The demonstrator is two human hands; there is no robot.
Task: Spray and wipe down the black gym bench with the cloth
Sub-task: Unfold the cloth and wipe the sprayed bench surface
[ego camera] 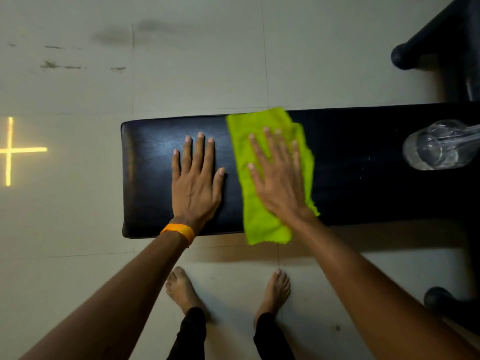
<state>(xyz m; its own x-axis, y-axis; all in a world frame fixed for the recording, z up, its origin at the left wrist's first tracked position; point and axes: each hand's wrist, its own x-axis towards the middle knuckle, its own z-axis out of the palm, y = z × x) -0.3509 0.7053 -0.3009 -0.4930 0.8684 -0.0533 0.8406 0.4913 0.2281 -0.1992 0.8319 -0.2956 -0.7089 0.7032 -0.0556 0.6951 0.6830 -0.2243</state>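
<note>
A clear plastic bottle [439, 145] lies on its side on the bench [363, 165] at about 3 o'clock from my hands, near the right edge of the view; I cannot tell how much liquid is in it, though the walls look see-through and glossy.

My left hand [196, 180] lies flat on the bare black pad, palm down, fingers straight and slightly spread, pointing toward 12 o'clock; it grips nothing. An orange woven band [179, 231] circles that wrist, just at the bench's near edge. My right hand [279, 175] is also flat and unclenched, palm pressed on top of the cloth [259, 219], fingers splayed toward 11 o'clock; it pins the cloth to the pad rather than clutching it.

The cloth is bright lime green, soft and fuzzy like microfibre, folded into a long strip that runs across the bench's width from 12 to 6 o'clock, its lower end hanging over the near edge. It sits just to the right of my left hand, not touching it.

The bench pad is long, rectangular with rounded corners, covered in smooth black leather-like material with a faint sheen. Below it is a pale tiled floor [181, 61] with dark scuffs, and my bare feet [181, 289] stand at 6 o'clock
</note>
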